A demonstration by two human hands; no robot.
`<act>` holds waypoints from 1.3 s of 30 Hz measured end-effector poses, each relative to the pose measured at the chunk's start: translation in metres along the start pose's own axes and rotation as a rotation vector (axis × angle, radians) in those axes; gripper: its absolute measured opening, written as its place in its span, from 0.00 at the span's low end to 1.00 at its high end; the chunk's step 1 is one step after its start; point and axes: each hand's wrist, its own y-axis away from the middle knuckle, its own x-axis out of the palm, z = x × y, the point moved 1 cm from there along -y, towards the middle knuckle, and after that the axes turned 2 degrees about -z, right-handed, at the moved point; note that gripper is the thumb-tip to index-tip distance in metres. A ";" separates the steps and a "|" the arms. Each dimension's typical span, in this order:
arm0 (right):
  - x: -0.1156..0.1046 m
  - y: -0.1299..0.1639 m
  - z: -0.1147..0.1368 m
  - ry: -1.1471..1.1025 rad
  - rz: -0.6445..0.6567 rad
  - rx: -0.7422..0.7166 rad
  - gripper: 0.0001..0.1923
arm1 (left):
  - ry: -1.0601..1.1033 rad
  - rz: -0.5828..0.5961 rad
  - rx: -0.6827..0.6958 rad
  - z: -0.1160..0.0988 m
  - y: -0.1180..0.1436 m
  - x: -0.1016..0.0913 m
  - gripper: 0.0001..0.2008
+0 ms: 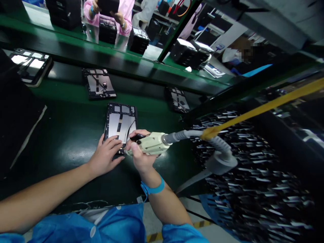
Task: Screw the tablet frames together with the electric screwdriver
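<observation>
An opened tablet (pixel 115 122) lies on the green work mat in front of me, its silvery inner plates and black strips facing up. My left hand (pixel 107 153) rests on its lower left part, fingers spread out flat. In my right hand (pixel 140 155) is a pale green electric screwdriver (pixel 154 143), held nearly level, its tip end over the tablet's lower right corner. The tip itself is hidden by my fingers. A grey cable (pixel 181 136) leaves the tool's back end, and a blue strap (pixel 154 187) circles my right wrist.
More opened tablets lie beyond: one at far left (pixel 30 65), one at centre (pixel 100 82), one at right (pixel 178 99). A yellow band (pixel 253 116) holds up the cable. Many dark parts (pixel 253 179) fill the right side. Across the bench, a person in pink (pixel 126 13) handles a dark device.
</observation>
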 end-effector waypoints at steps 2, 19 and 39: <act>0.000 0.002 -0.004 0.001 0.011 0.019 0.14 | 0.003 0.008 0.001 0.000 0.000 0.000 0.17; 0.003 0.005 -0.007 0.012 0.070 0.056 0.11 | 0.005 0.024 -0.016 -0.003 -0.001 -0.002 0.15; -0.015 -0.003 0.013 0.089 -0.055 -0.160 0.10 | -0.151 0.013 0.038 0.052 -0.019 0.021 0.20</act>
